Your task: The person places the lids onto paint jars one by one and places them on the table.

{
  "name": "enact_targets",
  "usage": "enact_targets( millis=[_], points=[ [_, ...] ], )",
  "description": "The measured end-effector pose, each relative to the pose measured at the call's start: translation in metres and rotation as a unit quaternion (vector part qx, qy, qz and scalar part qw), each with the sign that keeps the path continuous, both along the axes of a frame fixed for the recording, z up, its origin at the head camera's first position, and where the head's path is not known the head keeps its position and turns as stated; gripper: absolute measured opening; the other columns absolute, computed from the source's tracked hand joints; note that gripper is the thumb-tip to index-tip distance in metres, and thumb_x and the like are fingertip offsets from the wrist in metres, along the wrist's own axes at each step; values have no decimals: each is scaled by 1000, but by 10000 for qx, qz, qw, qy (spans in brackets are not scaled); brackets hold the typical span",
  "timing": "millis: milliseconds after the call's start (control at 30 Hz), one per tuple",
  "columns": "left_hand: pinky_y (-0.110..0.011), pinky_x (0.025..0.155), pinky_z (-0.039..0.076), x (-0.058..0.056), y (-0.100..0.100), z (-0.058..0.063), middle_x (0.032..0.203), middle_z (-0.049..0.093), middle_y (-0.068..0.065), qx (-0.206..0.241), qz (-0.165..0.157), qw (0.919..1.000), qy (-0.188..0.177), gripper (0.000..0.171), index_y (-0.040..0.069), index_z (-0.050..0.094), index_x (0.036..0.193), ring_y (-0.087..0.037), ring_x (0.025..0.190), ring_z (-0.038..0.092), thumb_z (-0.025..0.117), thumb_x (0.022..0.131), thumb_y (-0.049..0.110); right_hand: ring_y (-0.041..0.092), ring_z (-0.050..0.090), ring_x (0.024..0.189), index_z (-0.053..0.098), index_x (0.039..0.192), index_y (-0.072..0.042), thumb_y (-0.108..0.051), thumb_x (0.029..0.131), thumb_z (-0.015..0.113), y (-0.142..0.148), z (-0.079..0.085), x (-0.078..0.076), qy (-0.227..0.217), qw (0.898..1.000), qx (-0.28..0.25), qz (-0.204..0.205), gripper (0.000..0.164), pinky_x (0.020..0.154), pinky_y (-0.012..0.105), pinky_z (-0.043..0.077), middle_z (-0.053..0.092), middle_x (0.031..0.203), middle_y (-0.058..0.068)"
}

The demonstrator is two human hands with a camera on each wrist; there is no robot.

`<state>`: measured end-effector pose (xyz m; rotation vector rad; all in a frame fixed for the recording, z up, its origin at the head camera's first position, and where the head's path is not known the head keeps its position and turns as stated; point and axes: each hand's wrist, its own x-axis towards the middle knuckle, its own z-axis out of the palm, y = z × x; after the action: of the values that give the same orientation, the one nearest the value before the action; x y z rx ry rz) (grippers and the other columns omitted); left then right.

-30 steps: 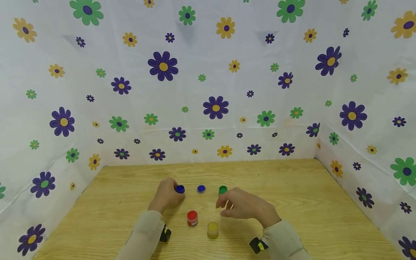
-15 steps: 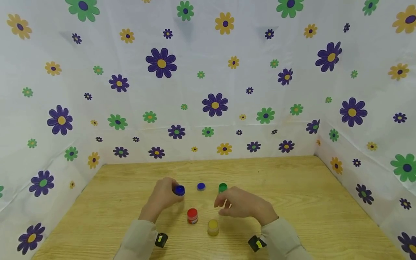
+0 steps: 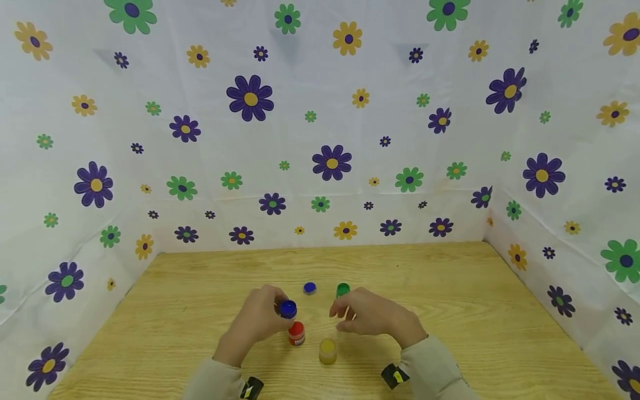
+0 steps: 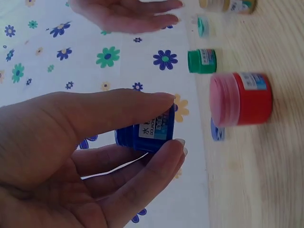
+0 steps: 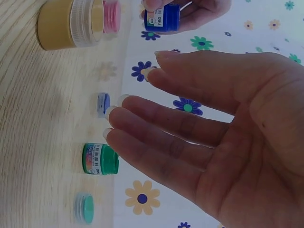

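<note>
My left hand holds a small blue paint jar, pinched between thumb and fingers above the table. The jar has no lid on, and its dark blue mouth faces up in the head view. Just below and beside it stands a lidded red paint jar. My right hand hovers with relaxed, slightly bent fingers and holds nothing. Nearest to it is an uncapped green paint jar, partly hidden behind the fingers in the head view. A blue lid lies on the table between the hands.
A lidded yellow paint jar stands near the person on the wooden table. A green lid lies beyond the green jar, hidden in the head view. Flower-printed white cloth encloses the back and sides.
My left hand has lifted the blue paint jar and carried it right and closer to the person, up to the red jar. My right hand stays nearly still.
</note>
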<state>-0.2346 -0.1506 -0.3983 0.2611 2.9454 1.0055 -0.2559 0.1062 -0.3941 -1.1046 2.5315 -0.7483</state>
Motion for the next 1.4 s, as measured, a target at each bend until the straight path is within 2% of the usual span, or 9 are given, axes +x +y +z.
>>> enact_targets(
  millis=[300, 600, 800, 933, 1167, 1400],
  points=[
    [-33, 75, 59, 9, 9, 4, 88, 72, -1, 222, -397, 9990, -15, 27, 5, 75, 94, -14, 82, 66, 92, 73, 9, 20, 74, 95, 72, 118, -3, -8, 98, 68, -5, 2, 0, 508, 9983, -269, -123, 21, 81, 21, 59, 75, 115, 13],
    [-31, 71, 56, 18, 14, 2, 87, 72, -2, 328, -913, 9953, -24, 24, 4, 75, 95, -14, 79, 65, 88, 75, 5, 27, 74, 98, 73, 115, -3, -8, 97, 70, -17, 1, -4, 980, 9944, -267, -308, 20, 82, 30, 61, 76, 114, 13],
    [-24, 63, 50, 20, 15, -2, 82, 72, -1, 247, -1223, 9919, 227, 18, 4, 75, 89, -11, 71, 58, 87, 75, 6, 30, 74, 102, 73, 115, -1, -6, 95, 71, -39, 2, -23, 865, 9954, -301, -286, 20, 86, 32, 61, 76, 116, 14],
    [-23, 62, 49, 20, 14, -2, 80, 72, -1, 283, -1247, 9915, 251, 17, 5, 75, 88, -10, 69, 58, 86, 75, 4, 30, 73, 102, 74, 113, 0, -4, 95, 70, -54, 0, -41, 675, 9973, -212, -213, 19, 88, 34, 60, 75, 116, 16],
    [-24, 65, 51, 19, 13, 0, 84, 73, -1, 239, -1206, 9923, 170, 18, 4, 76, 90, -11, 73, 60, 86, 75, 5, 18, 67, 100, 76, 108, -8, -10, 95, 72, -75, -14, -70, 587, 9947, 576, -613, 14, 90, 32, 58, 75, 111, 7],
    [-24, 64, 49, 18, 11, 0, 81, 72, -1, 184, -1147, 9931, 137, 19, 5, 76, 89, -12, 71, 59, 88, 74, 6, 21, 64, 123, 75, 118, -11, -5, 99, 65, -89, -25, -86, 401, 9898, 1030, -902, 22, 107, 38, 53, 72, 128, 3]
  ],
)
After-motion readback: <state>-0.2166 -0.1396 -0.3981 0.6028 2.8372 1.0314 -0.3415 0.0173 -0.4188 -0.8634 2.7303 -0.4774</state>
